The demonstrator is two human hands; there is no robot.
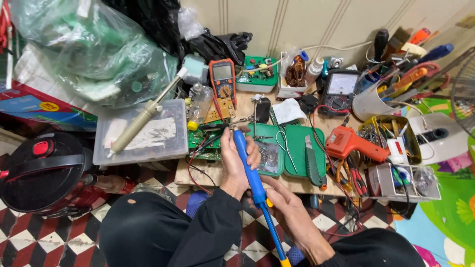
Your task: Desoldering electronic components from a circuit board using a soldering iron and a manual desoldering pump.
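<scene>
Cluttered low workbench [208, 173] over checkered floor | left hand [232, 158] and right hand [289, 205] are both closing around blue soldering iron [250, 170] above bench's front edge | tip is nearing green circuit board [203, 141] | likely light, rigid; grasp the insulated handle, clear of the tip.

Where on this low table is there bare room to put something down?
Bare wood shows only at the front edge of the table, between the green circuit board and the green tray. The right side around the orange soldering gun is crowded.
</scene>
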